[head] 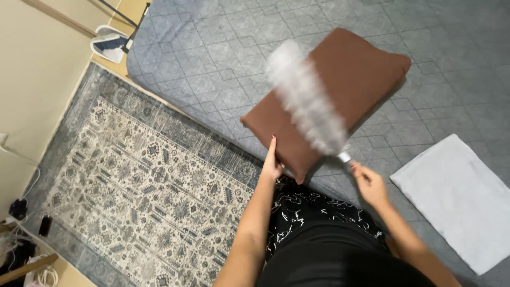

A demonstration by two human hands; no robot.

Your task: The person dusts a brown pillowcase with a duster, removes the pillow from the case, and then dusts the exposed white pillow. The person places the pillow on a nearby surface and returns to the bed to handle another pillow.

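The left hand (272,162) lies open on the brown pillow's (340,90) near edge while the right hand (369,183) grips a blurred white duster (305,98) over it

Bare arms; dark red nails; black white-patterned clothing (313,212).

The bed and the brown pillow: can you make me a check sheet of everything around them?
Surface: grey quilted bed cover, pillow lying on it near the edge.
Job's things: brown pillow; white fluffy duster, blurred, over the pillow.
Clutter: pale grey towel flat on the bed, apart from the pillow.
Hands: left hand touches the pillow's near edge; right hand grips the duster's handle.
Cables: white cord along the wall, more cords at the lower left corner.
Surroundings: patterned rug beside the bed; white and blue object on the floor, kind unclear.
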